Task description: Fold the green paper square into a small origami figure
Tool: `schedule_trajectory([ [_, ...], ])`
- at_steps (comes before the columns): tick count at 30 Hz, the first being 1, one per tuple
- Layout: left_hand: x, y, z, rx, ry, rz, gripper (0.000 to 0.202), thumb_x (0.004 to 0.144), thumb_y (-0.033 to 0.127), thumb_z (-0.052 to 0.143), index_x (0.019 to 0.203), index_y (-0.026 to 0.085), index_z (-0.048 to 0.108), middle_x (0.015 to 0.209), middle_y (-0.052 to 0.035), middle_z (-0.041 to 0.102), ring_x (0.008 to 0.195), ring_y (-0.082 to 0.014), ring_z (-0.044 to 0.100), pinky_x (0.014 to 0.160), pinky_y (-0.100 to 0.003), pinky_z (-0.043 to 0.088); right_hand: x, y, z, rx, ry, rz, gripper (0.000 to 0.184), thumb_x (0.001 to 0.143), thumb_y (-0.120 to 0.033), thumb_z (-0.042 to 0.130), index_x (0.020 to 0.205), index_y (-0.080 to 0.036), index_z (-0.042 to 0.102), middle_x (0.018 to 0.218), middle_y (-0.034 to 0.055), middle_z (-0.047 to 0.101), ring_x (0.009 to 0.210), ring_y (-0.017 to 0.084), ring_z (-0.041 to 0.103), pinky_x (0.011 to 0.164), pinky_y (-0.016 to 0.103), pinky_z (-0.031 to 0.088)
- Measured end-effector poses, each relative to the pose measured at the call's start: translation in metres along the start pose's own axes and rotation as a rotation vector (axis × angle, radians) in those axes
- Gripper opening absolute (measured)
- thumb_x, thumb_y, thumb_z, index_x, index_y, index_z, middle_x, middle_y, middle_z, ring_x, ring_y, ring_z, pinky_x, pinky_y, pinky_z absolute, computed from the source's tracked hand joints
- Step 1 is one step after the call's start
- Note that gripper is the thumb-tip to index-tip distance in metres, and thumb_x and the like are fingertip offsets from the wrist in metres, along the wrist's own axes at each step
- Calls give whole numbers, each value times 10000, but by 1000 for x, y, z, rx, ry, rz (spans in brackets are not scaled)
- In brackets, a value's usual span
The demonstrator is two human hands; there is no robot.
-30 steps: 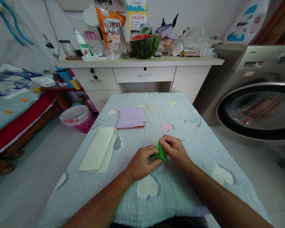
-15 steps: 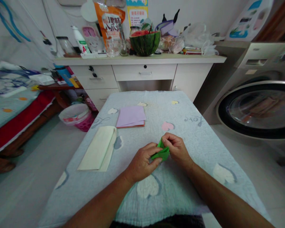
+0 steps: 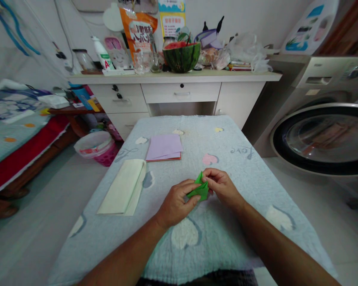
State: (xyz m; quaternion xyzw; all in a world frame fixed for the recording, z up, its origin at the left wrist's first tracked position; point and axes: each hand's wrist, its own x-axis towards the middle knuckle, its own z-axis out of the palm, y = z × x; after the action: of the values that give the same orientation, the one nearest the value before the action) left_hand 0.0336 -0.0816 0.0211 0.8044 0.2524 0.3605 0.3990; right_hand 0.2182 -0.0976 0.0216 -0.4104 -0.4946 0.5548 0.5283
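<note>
A small folded piece of green paper [image 3: 200, 189] is held between both my hands just above the cloth-covered table [image 3: 250, 186]. My left hand [image 3: 176, 204] pinches its lower left edge with thumb and fingers closed. My right hand [image 3: 221, 186] pinches its upper right tip, fingers curled and closed. Further back on the table lies a stack of lilac paper sheets [image 3: 164, 147] with a red sheet showing underneath.
A folded cream sheet [image 3: 123, 186] lies at the table's left. Behind stands a white desk [image 3: 179, 93] with a halved watermelon [image 3: 181, 55], bottles and bags. A washing machine [image 3: 322, 135] is at the right, a pink bin [image 3: 97, 147] and a bed [image 3: 14, 139] at the left.
Both hands have shifted slightly away from me with the green paper, and the paper has been turned and pressed between the fingers.
</note>
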Motion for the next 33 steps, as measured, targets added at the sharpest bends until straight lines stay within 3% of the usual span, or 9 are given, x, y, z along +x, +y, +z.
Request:
schedule_trajectory([
  [14, 1, 7, -1, -25, -12, -16, 185, 804, 111, 596, 962, 166, 672, 852, -28, 605, 831, -147, 590, 767, -263, 472, -1, -4, 0, 29, -79, -9, 266, 810, -390, 704, 733, -171, 573, 610, -44, 525, 497, 61, 419, 467, 191, 328],
  [21, 2, 8, 2, -3, -59, -17, 211, 854, 129, 579, 994, 224, 704, 931, -30, 657, 927, -159, 604, 852, -287, 472, -3, -7, 5, 25, -35, -42, 270, 811, -385, 703, 725, -178, 553, 615, -53, 496, 522, 69, 400, 506, 208, 336],
  [33, 2, 8, 2, 9, -58, -23, 229, 865, 135, 566, 1022, 222, 709, 930, -38, 671, 917, -164, 615, 852, -298, 486, -4, -7, 5, -35, -50, -38, 279, 857, -418, 647, 755, -183, 536, 605, -59, 466, 521, 72, 390, 508, 211, 330],
])
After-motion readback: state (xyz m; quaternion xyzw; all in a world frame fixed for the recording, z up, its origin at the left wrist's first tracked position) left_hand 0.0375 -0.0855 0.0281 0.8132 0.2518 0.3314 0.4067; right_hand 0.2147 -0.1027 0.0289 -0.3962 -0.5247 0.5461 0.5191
